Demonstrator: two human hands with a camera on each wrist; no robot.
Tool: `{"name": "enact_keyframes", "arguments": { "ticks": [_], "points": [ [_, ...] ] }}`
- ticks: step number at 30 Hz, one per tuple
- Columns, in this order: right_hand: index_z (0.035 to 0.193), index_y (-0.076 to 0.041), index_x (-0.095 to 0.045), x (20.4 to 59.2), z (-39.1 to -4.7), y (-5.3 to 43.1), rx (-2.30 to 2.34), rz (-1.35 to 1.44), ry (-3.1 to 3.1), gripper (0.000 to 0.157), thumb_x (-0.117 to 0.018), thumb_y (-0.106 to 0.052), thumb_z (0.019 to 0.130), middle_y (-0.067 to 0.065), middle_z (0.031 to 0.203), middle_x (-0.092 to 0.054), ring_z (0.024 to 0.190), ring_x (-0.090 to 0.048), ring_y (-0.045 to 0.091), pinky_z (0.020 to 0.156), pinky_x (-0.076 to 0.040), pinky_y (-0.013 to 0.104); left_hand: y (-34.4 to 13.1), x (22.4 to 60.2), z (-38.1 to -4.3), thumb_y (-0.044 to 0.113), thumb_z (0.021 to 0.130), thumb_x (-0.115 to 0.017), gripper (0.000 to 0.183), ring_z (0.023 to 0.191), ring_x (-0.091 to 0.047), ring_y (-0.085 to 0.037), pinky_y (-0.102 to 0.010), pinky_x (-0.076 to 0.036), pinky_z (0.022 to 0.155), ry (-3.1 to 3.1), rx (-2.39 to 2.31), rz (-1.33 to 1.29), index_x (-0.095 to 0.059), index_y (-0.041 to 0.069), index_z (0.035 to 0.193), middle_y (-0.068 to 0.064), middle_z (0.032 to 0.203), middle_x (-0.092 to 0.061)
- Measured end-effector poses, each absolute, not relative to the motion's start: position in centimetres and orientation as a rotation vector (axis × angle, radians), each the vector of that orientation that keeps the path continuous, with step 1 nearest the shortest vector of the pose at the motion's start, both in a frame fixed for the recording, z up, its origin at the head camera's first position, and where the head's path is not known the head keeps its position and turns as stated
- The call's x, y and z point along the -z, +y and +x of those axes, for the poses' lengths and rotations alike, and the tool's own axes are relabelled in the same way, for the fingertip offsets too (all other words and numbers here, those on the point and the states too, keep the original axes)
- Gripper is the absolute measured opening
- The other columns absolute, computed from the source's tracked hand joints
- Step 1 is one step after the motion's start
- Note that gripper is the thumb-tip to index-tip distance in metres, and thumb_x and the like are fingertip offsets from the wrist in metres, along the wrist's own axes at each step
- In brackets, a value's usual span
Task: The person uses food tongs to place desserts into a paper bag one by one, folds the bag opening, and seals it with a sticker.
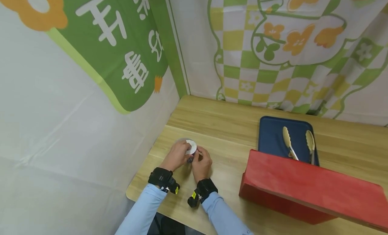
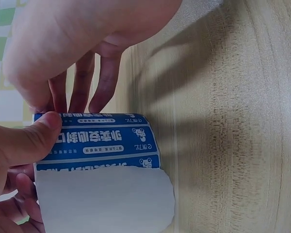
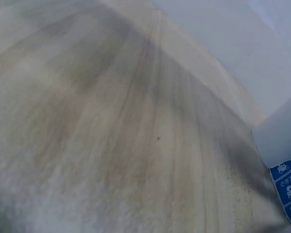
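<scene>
A roll of blue printed sticker labels point(image 2: 102, 141) with a bare white stretch point(image 2: 106, 199) is between both hands. Its pale round end point(image 1: 192, 146) faces up in the head view. My left hand point(image 1: 176, 156) grips the roll, its thumb point(image 2: 41, 138) pressed on the blue labels and its fingers partly hidden behind. At the roll's other side, my right hand point(image 1: 202, 165) pinches the edge with thumb and forefinger. Its other fingers point(image 2: 106, 80) extend past the roll in the left wrist view. Only a corner of the blue labels point(image 3: 288, 189) enters the right wrist view.
A red box point(image 1: 291, 184) stands to the right on the wooden table point(image 1: 218, 127). Behind it, a dark blue tray point(image 1: 271, 134) holds metal tongs point(image 1: 288, 140) with tan tips. A white sheet wall point(image 1: 75, 144) borders the left, and a patterned curtain point(image 1: 272, 73) hangs behind.
</scene>
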State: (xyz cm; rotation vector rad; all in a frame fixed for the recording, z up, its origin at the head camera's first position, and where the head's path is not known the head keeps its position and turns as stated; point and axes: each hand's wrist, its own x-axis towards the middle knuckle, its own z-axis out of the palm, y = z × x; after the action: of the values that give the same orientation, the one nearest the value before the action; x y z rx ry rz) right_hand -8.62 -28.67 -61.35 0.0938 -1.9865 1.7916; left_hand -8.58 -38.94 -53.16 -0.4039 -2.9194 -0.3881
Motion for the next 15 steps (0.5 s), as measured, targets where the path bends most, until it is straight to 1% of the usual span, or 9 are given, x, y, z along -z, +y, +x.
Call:
{"name": "enact_keyframes", "arguments": {
  "ticks": [6,11,15],
  "points": [
    [0.093,0.001,-0.069,61.3,-8.9,-28.9,-1.687,0.068,-2.046,0.011,-0.063,0.0,0.084,0.016,0.098,-0.071,0.092,-0.066,0.026,0.072,-0.058,0.041,-38.9,53.2,-8.8,0.011,0.071,-0.082,0.02,0.08,-0.057,-0.021,-0.038,-0.051,0.07,-2.93,0.374,-0.4,-0.067,0.002,0.082,-0.007,0.083,-0.064],
    [0.095,0.0,-0.07,61.5,-9.1,-27.9,-1.881,0.073,-1.984,0.012,-0.061,-0.002,0.088,0.017,0.098,-0.073,0.088,-0.069,0.025,0.07,-0.059,0.041,-38.8,53.3,-8.8,0.014,0.072,-0.082,0.021,0.079,-0.056,-0.02,-0.036,-0.05,0.07,-2.931,0.376,-0.393,-0.067,0.003,0.082,-0.006,0.082,-0.064],
    [0.1,0.004,-0.069,60.6,-8.7,-26.7,-2.088,0.099,-1.95,0.014,-0.06,-0.001,0.091,0.021,0.1,-0.071,0.094,-0.068,0.028,0.076,-0.057,0.044,-38.9,53.1,-8.7,0.016,0.072,-0.082,0.023,0.076,-0.055,-0.02,-0.036,-0.049,0.067,-2.925,0.378,-0.395,-0.067,0.003,0.082,-0.007,0.079,-0.062]
  ]
}}
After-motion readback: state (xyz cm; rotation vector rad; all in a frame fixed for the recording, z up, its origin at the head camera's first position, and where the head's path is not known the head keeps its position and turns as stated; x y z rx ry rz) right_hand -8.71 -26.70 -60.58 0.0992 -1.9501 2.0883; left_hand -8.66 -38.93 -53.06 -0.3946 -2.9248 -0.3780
